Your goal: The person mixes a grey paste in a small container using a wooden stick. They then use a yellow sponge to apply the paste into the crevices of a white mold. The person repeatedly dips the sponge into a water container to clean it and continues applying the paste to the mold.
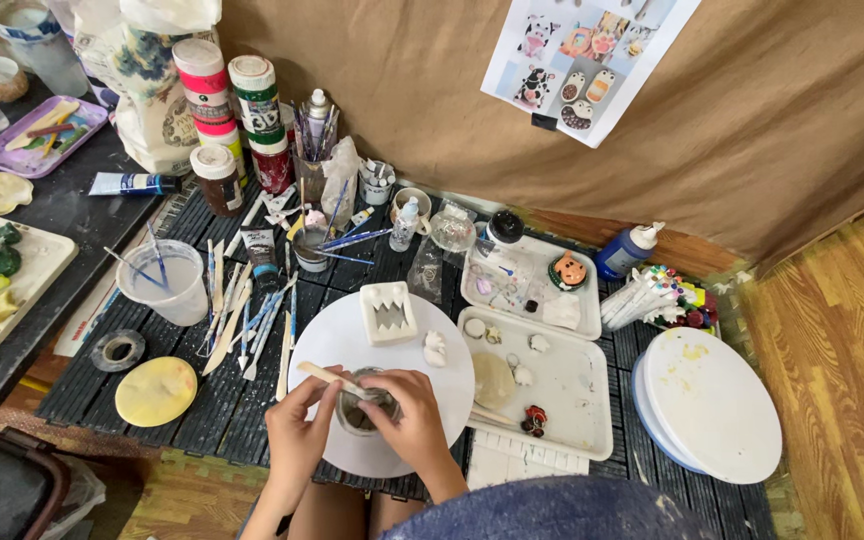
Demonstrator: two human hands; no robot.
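Now the left hand (pixel 297 425) fingers pinch a wooden stick (pixel 332 378) pointing up-left, while the right hand (pixel 410 418) cups a clay cup (pixel 362 412).

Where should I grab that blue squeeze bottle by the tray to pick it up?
Grip the blue squeeze bottle around its round body, coming from the right, floor side. It leans with its white nozzle pointing up and right, the tray crowds its left, and the white markers sit just in front.
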